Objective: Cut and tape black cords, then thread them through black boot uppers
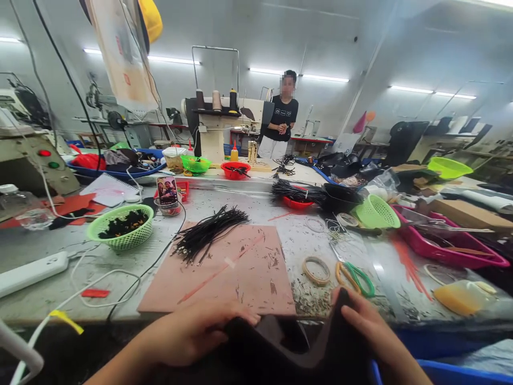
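My left hand (200, 331) grips one edge of a black piece of soft material (276, 358) at the table's front edge. On the other side my right hand (364, 321) pinches a raised corner of the same piece between thumb and fingers. The material sags between both hands, and its lower part runs out of view. Just beyond it lies a pink board (224, 283) with a bundle of thin black strips (210, 230) on its far half. Scissors (355, 278) with orange and green handles and a roll of tape (316, 270) rest near my right hand.
A green basket (120, 240) of black pieces and a propped phone (167, 191) stand at left. A magenta tray (452, 251) and an orange-filled container (465, 297) are at right. Behind the table are a sewing machine (216, 123) and a standing person (280, 117).
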{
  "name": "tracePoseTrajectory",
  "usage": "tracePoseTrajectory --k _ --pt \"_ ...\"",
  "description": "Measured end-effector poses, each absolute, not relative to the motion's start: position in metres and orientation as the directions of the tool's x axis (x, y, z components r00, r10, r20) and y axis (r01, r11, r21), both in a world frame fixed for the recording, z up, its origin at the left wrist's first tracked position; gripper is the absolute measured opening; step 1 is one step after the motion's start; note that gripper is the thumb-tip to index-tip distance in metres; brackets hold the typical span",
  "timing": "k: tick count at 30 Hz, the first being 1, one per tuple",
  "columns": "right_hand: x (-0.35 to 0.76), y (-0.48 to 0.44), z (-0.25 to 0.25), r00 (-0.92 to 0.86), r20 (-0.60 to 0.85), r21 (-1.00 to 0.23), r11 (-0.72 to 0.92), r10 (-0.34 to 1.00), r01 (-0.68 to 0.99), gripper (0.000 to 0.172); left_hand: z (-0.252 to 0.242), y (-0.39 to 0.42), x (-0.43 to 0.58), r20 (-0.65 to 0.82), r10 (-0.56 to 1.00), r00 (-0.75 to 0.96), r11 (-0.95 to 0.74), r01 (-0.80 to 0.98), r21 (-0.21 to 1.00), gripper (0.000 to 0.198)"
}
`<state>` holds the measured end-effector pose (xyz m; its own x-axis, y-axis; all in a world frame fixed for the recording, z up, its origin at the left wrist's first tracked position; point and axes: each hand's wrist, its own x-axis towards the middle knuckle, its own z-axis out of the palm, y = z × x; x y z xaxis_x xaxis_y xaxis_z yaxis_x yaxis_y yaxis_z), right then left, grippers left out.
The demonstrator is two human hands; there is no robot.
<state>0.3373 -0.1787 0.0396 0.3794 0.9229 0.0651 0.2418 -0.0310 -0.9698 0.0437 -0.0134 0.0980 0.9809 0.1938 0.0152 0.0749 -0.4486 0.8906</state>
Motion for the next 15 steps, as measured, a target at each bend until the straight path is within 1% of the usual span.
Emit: tracePoseTrajectory --k 2,3,5,6,7,8,9,10,11,12,14,15 --pt "0.344 -0.176 0.077 0.365 0.14 -0.93 -0.004 0.921 0.367 0.034 0.102 -0.015 0.037 0.062 0.188 0.98 -0.329 0.003 0.944 0.039" --pt "0.343 -0.172 0.096 0.325 0.217 -0.874 0.035 0.921 0.484 0.031 0.105 -0.015 0.037 0.092 0.176 0.98 -0.271 -0.041 0.962 0.049" --pt "0.331 -0.161 0.129 0.233 0.412 -0.68 0.127 0.881 0.722 0.027 0.113 -0.016 0.041 0.091 0.143 0.986 -0.189 -0.063 0.98 0.07" --pt "0.32 -0.153 0.141 0.186 0.526 -0.557 0.171 0.83 0.813 0.029 0.117 -0.017 0.047 0.075 0.149 0.986 -0.174 -0.048 0.984 0.074" --pt "0.308 -0.144 0.15 0.076 0.612 -0.416 0.239 0.787 0.878 0.029 0.121 -0.019 0.054 0.048 0.171 0.984 -0.175 -0.017 0.984 0.07" --pt "0.294 -0.136 0.155 -0.068 0.657 -0.276 0.323 0.751 0.905 0.026 0.123 -0.022 0.062 0.046 0.234 0.971 -0.191 -0.001 0.982 0.063" --pt "0.281 -0.128 0.157 -0.198 0.662 -0.159 0.394 0.723 0.905 0.024 0.125 -0.025 0.07 0.063 0.3 0.952 -0.222 0.005 0.975 0.054" --pt "0.27 -0.121 0.157 -0.281 0.661 -0.075 0.434 0.695 0.898 0.022 0.125 -0.028 0.078 0.098 0.375 0.922 -0.258 0.003 0.966 0.046" --pt "0.261 -0.116 0.155 -0.325 0.657 -0.02 0.446 0.681 0.895 0.02 0.123 -0.031 0.084 0.138 0.444 0.885 -0.289 -0.005 0.957 0.039" --pt "0.254 -0.112 0.152 -0.329 0.658 0.011 0.429 0.677 0.903 0.019 0.121 -0.034 0.09 0.169 0.501 0.849 -0.306 -0.009 0.952 0.033" --pt "0.246 -0.112 0.143 -0.273 0.676 0.036 0.339 0.685 0.94 0.017 0.113 -0.039 0.098 0.196 0.602 0.774 -0.28 -0.025 0.96 0.026" --pt "0.244 -0.114 0.139 -0.237 0.687 0.042 0.288 0.687 0.957 0.014 0.109 -0.041 0.1 0.189 0.644 0.741 -0.239 -0.039 0.97 0.024"
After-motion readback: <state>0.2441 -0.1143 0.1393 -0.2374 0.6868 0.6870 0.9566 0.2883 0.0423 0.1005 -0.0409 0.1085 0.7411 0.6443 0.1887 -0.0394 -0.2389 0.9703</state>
